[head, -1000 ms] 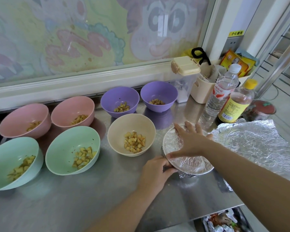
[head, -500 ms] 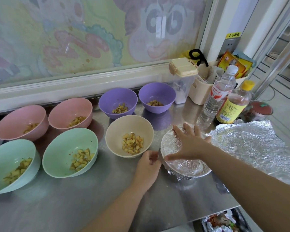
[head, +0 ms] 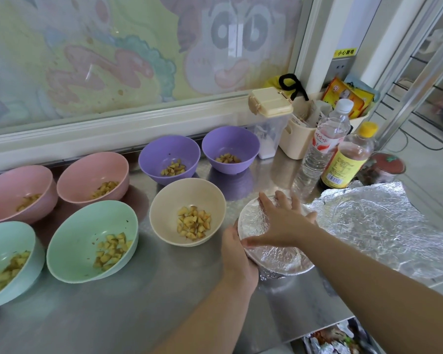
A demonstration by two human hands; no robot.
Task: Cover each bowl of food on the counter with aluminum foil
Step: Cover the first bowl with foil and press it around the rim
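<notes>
Covered bowl (head: pixel 279 259): round, sealed under crinkled, shiny foil. It stands toward the right of the brushed steel table (head: pixel 138 315), just beside a beige bowl (head: pixel 168 221) of diced yellow food. My right grip (head: pixel 281 221) lies spread flat on the foil top. My left grip (head: pixel 237 254) curls round the bowl's left rim. A loose, wrinkled foil sheet (head: pixel 368 226) lies to the right. Pink bowls (head: pixel 92 172), green bowls (head: pixel 82 238) and purple bowls (head: pixel 164 154), smooth and matte, are uncovered. The yellow-capped bottle (head: pixel 343 162) has a yellow label, its print too small to read.
</notes>
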